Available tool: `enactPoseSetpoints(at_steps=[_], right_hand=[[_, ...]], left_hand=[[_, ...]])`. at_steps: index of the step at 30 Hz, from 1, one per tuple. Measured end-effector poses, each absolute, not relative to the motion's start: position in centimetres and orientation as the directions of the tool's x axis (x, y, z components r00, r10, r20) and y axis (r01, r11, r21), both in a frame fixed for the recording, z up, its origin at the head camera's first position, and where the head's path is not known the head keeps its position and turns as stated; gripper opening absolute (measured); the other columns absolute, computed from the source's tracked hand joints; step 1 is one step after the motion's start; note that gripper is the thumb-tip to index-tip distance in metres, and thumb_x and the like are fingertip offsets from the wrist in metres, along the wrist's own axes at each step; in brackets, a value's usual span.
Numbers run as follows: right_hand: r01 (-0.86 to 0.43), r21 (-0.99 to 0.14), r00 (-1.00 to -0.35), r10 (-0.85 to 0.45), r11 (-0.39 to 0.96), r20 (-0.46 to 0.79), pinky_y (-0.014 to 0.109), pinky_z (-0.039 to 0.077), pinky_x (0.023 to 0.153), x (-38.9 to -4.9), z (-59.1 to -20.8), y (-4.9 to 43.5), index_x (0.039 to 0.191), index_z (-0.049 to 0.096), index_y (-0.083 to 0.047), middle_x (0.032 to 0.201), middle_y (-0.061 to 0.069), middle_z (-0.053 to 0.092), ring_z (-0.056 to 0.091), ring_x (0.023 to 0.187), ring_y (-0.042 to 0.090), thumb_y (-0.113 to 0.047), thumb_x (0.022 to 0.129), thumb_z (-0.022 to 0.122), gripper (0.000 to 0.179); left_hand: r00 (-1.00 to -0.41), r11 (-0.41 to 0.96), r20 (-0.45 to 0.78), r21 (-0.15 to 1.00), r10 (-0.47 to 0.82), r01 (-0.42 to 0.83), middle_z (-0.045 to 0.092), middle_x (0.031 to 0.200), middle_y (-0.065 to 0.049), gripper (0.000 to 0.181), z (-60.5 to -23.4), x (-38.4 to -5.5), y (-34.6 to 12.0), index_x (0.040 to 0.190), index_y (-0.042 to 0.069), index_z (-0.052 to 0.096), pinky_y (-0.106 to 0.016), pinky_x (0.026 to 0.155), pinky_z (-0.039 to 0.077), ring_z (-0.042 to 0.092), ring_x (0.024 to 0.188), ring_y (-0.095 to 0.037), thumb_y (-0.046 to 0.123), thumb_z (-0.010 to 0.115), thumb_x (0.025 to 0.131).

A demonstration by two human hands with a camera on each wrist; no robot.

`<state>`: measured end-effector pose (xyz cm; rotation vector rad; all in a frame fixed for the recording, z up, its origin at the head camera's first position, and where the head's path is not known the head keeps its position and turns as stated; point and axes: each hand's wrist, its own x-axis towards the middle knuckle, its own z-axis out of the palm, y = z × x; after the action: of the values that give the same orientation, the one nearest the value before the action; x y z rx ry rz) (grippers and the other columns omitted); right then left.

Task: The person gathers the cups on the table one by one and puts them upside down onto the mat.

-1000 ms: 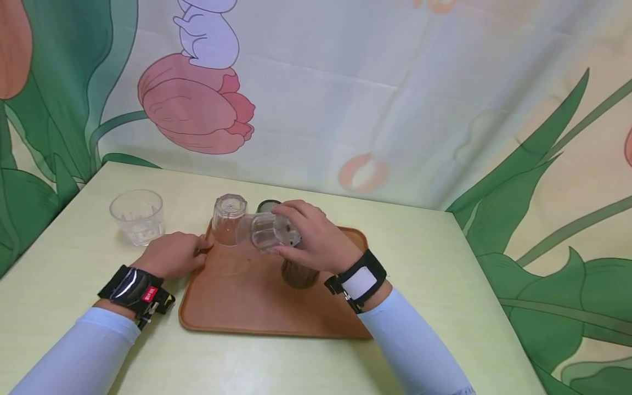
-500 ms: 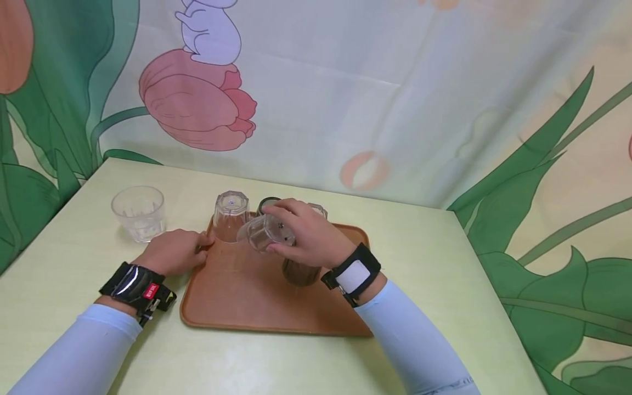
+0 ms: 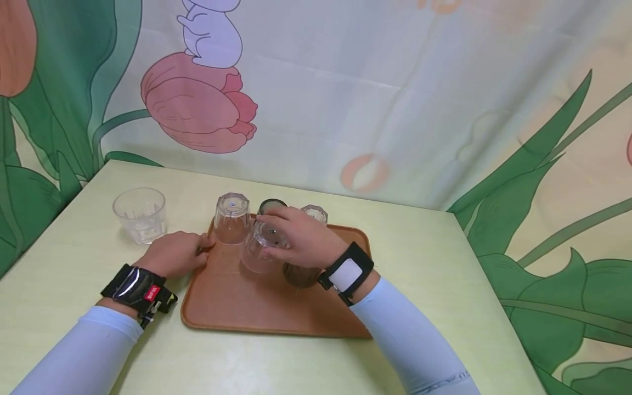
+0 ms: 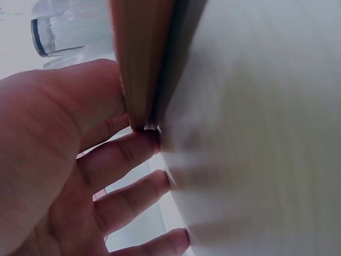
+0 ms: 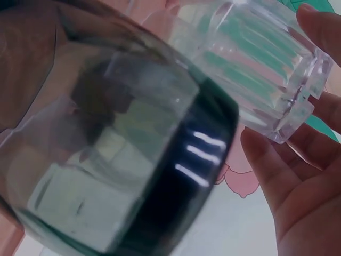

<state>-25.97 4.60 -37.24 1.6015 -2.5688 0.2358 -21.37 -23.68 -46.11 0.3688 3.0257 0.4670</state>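
Note:
In the head view my right hand (image 3: 313, 236) grips a clear drinking glass (image 3: 257, 262) by its base, rim down, low over the brown tray (image 3: 232, 307). The right wrist view shows the fingertips around the thick base of that glass (image 5: 256, 64). My left hand (image 3: 175, 255) holds the tray's left edge, thumb on the inner side and forefinger against the underside in the left wrist view. Beside the held glass, another clear glass (image 3: 232, 219) stands upside down in the tray's far left corner. A dark-tinted glass (image 3: 299, 276) is partly hidden under my right hand.
Behind my right hand are a dark-rimmed glass (image 3: 272, 205) and a clear upside-down glass (image 3: 316, 213). Left of the tray, a wider clear glass (image 3: 140, 216) stands upright on the pale table (image 3: 419, 263). A printed curtain (image 3: 306, 99) hangs behind the table.
The clear glass in my right hand has turned from lying sideways to rim down and come lower, with the hand shifting slightly left. My left hand stays at the tray's edge.

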Motion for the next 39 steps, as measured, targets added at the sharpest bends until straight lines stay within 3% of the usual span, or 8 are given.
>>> enactPoseSetpoints(at_steps=[4,15,39], right_hand=[[-0.897,-0.065,-0.442,-0.885,0.438,0.146,0.028,0.050,0.100,-25.9,-37.3,4.5,0.142,0.056,-0.011,0.136,0.006,0.056,0.056,0.118,0.017,-0.041,0.093,0.069,0.058],[-0.895,-0.055,-0.446,-0.889,0.443,0.106,0.030,0.049,0.103,-26.4,-38.0,4.3,0.141,0.057,-0.010,0.135,0.007,0.057,0.057,0.119,0.019,-0.040,0.093,0.069,0.057],[-0.893,-0.061,-0.449,-0.891,0.446,0.058,0.026,0.048,0.103,-26.9,-40.1,3.3,0.142,0.056,-0.010,0.136,0.006,0.056,0.056,0.121,0.016,-0.039,0.094,0.069,0.058]], left_hand=[[-0.970,0.926,-0.027,0.306,0.243,0.223,0.071,0.108,-0.015,0.041,-46.3,-21.5,-23.7,0.131,0.005,0.066,-0.035,0.064,0.045,0.056,0.078,-0.025,0.023,0.065,0.094],[-0.968,0.927,-0.034,0.300,0.248,0.227,0.068,0.096,-0.011,0.041,-46.3,-21.6,-23.7,0.131,0.005,0.066,-0.034,0.062,0.043,0.055,0.075,-0.024,0.024,0.064,0.095],[-0.972,0.928,-0.044,0.313,0.229,0.204,0.064,0.090,-0.009,0.042,-46.4,-21.5,-23.8,0.132,0.005,0.065,-0.031,0.059,0.040,0.055,0.073,-0.022,0.024,0.064,0.095]])
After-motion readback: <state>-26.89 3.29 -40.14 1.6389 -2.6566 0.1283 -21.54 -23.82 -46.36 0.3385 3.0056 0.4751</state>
